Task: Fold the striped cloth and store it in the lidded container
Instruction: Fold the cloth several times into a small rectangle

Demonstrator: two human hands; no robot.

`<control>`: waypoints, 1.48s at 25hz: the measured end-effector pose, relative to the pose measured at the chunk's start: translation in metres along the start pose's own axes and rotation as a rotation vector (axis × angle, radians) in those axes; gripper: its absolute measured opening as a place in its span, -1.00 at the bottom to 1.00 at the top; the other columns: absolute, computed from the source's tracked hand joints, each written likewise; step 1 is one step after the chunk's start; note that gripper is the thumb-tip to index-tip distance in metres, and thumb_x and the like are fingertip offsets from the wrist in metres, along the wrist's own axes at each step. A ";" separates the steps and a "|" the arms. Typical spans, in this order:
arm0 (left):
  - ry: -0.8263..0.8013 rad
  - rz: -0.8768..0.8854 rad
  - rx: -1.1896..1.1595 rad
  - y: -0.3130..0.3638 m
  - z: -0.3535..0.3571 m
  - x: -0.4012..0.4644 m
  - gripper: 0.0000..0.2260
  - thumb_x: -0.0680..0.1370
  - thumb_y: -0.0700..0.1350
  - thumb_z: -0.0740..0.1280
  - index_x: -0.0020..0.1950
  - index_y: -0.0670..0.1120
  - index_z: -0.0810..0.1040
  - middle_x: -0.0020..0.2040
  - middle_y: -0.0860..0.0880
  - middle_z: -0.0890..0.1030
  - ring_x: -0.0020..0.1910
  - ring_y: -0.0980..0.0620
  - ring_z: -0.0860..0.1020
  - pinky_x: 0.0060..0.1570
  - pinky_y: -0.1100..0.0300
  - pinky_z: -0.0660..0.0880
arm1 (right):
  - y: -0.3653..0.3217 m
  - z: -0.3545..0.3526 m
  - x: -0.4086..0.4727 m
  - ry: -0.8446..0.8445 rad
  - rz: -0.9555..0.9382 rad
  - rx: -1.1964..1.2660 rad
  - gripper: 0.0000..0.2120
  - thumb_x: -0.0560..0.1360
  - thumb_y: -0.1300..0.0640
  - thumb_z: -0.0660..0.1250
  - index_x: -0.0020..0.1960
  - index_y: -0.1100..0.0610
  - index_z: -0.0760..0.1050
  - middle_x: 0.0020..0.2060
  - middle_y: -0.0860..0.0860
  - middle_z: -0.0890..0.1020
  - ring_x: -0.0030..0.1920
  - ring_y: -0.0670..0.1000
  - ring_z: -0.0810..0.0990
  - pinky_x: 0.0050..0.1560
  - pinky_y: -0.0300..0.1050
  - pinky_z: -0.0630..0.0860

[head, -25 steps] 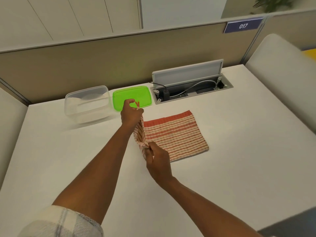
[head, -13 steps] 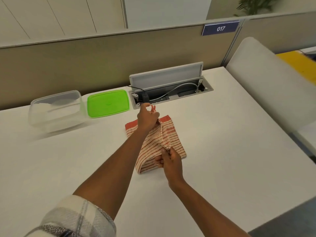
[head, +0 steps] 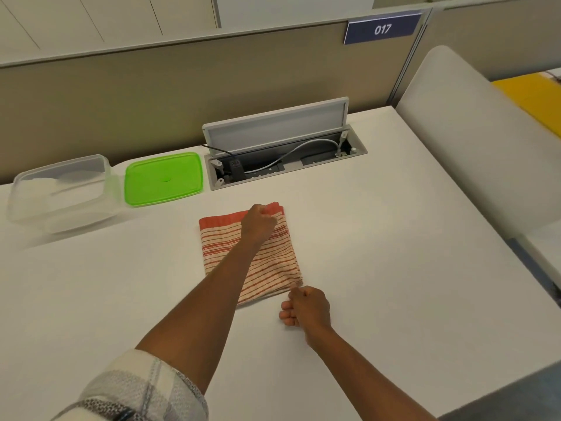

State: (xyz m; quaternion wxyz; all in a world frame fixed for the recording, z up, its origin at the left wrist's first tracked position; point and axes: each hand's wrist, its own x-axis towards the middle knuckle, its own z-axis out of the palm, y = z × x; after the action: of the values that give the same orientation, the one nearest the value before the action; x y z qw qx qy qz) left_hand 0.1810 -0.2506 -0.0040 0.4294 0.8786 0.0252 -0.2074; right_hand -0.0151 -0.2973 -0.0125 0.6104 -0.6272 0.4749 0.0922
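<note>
Head view: the red-and-cream striped cloth (head: 267,262) lies folded into a narrow rectangle on the white desk (head: 394,253). The left hand (head: 259,221) pinches its far right corner; the right hand (head: 308,308) pinches its near right corner. The clear container (head: 60,192) and green lid (head: 164,177) sit apart at back left.

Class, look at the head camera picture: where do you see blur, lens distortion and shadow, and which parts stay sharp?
Head view: the clear container at the left edge looks smeared; the partition top and desk edges bow, typical wide-angle distortion; lighting is soft, with faint shadows under the arms and striped cloth; the green lid and the sign 017 stay fairly sharp.
</note>
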 end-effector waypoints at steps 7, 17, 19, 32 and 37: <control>0.090 0.385 0.308 -0.045 -0.001 -0.052 -0.59 0.64 0.07 0.19 0.49 0.08 0.33 0.51 0.01 0.37 0.49 -0.06 0.33 0.47 -0.07 0.22 | -0.018 -0.003 -0.004 0.222 -0.727 -0.518 -0.84 0.59 0.05 0.25 0.14 0.03 0.51 0.02 -0.09 0.62 -0.06 -0.07 0.63 -0.07 -0.24 0.59; -0.117 0.621 0.877 -0.127 -0.011 -0.088 -0.17 0.47 0.49 -0.11 0.56 0.12 -0.36 0.60 0.03 -0.31 0.57 -0.05 -0.32 0.47 -0.24 -0.37 | 0.002 -0.016 0.032 0.141 -0.915 -1.131 -0.57 0.54 0.08 0.32 0.39 0.06 0.40 0.40 0.03 0.44 0.15 0.06 0.57 0.05 -0.04 0.58; -0.089 0.678 0.871 -0.140 -0.019 -0.095 -0.19 0.50 0.47 -0.03 0.60 0.10 -0.24 0.62 0.04 -0.25 0.59 -0.02 -0.27 0.49 -0.21 -0.35 | 0.003 -0.020 0.033 0.141 -1.008 -1.165 -0.55 0.47 0.06 0.43 0.33 0.07 0.47 0.33 0.06 0.52 0.11 0.10 0.59 0.01 0.00 0.59; -0.051 0.434 0.711 -0.176 -0.070 -0.121 -0.50 0.67 0.01 0.14 0.59 0.00 0.11 0.56 -0.05 0.27 0.48 -0.10 0.35 0.38 -0.06 0.38 | 0.000 -0.033 0.038 0.088 -1.169 -1.230 -0.60 0.38 0.25 0.51 0.20 0.13 0.59 0.24 0.14 0.60 -0.01 0.19 0.63 -0.15 0.04 0.60; -0.014 0.380 0.604 -0.167 -0.074 -0.119 -0.66 0.67 0.03 0.10 0.45 0.05 0.25 0.37 -0.10 0.53 0.11 -0.11 0.64 0.09 -0.01 0.58 | -0.002 -0.034 0.037 0.075 -1.155 -1.253 -0.64 0.43 0.20 0.44 0.23 0.11 0.56 0.29 0.12 0.56 0.05 0.18 0.60 -0.12 0.04 0.59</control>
State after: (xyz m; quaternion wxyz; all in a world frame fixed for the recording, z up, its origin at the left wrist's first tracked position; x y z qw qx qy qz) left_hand 0.0602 -0.0730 -0.0420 0.1815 0.9534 -0.2041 -0.1282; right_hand -0.0097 -0.3449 -0.0283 0.0858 -0.9955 -0.0385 -0.0088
